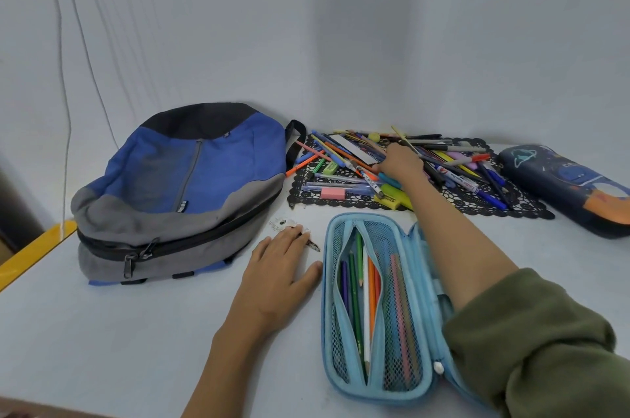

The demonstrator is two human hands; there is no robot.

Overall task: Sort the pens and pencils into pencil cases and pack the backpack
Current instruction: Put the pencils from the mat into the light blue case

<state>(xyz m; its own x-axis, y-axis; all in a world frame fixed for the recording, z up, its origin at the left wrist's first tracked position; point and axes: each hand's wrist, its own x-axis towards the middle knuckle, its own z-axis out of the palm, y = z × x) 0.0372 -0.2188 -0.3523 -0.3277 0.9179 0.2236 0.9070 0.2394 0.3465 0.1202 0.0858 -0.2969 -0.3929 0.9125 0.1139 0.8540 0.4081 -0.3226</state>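
Note:
An open light-blue pencil case (414, 393) lies in front of me, with several coloured pencils (361, 288) inside its mesh pocket. Behind it a heap of pens and pencils (341, 158) covers a black lace mat (477, 204). My right hand (400, 162) reaches into the heap and pinches a thin yellowish pencil (404, 139) that sticks up and back. My left hand (279, 267) rests flat on the table beside the case, fingers straight. A blue, grey and black backpack (191, 179) lies zipped at the left. A dark-blue printed pencil case (572, 185) lies shut at the right.
Erasers in pink (330, 193) and yellow (392, 199) lie on the mat's front part. A small printed tag (283, 223) sits under my left fingertips. A yellow edge (37, 247) marks the table's left side. A white wall stands close behind.

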